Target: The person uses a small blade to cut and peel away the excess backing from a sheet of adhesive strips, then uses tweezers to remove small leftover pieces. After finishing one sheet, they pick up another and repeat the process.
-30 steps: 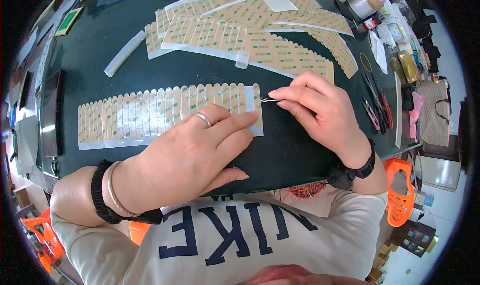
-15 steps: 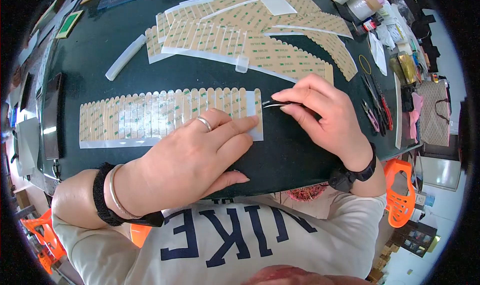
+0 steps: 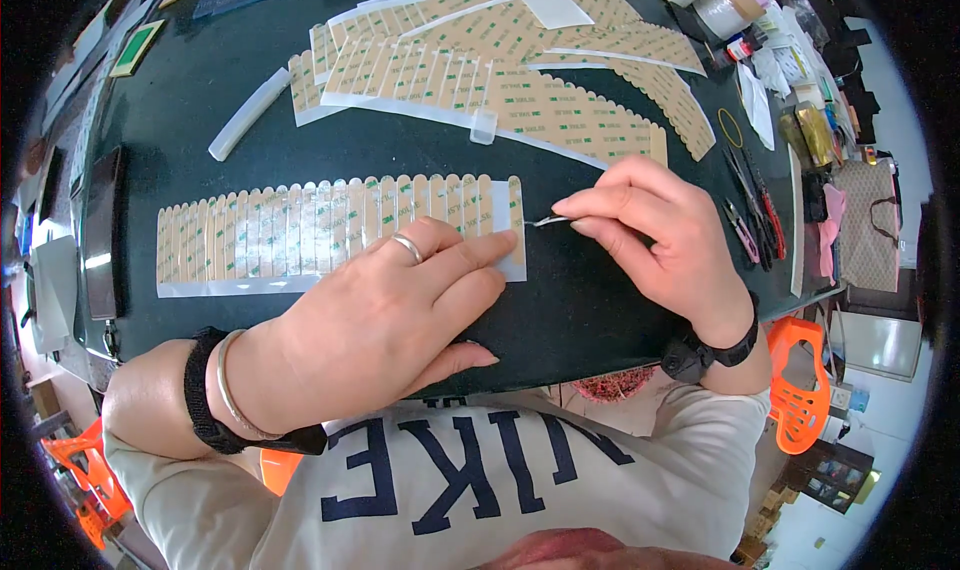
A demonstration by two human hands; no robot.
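On the near side of the dark table [image 3: 620,310], a long sheet of sticky tabs [image 3: 300,235] is lying flat. The left hand [image 3: 390,320] is resting open on it, fingers stretched out and pressing down on the sheet's right end. It is not gripping anything. The right hand [image 3: 660,235] is pinched shut around thin tweezers [image 3: 548,221], and the tips are touching the last tab at the right edge of the sheet.

I think the tab could tear or curl if the tweezers are pulling too hard or too fast. The sheet could slide if the left hand is pressing too softly. The sharp tips could also be poking the left fingers, since they are sitting just beside them.

More tab sheets [image 3: 520,80] are lying far across the table. Scissors and pliers [image 3: 755,210] are lying at the right.
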